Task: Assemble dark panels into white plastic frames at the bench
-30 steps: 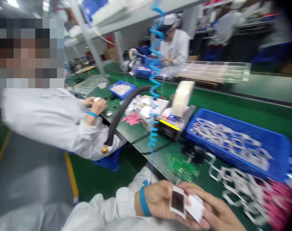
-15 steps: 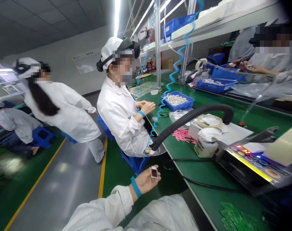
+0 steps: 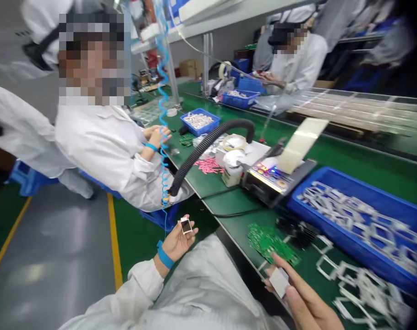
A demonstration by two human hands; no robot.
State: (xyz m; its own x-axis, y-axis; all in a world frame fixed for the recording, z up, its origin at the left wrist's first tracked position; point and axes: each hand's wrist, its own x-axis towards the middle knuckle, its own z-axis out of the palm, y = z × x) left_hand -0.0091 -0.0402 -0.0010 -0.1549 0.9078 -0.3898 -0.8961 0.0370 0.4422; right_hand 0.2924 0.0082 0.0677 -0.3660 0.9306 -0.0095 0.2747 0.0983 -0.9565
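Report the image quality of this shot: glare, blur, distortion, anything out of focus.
Head view: wide-angle distortion tilts and bows the green workbench; pale glare lies on the grey floor; the right hand and its white piece look slightly soft; the top right corner falls dark.

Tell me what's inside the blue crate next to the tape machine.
The blue crate holds a heap of white rectangular frames. They overlap and cover most of its floor, so anything lying beneath them cannot be seen.
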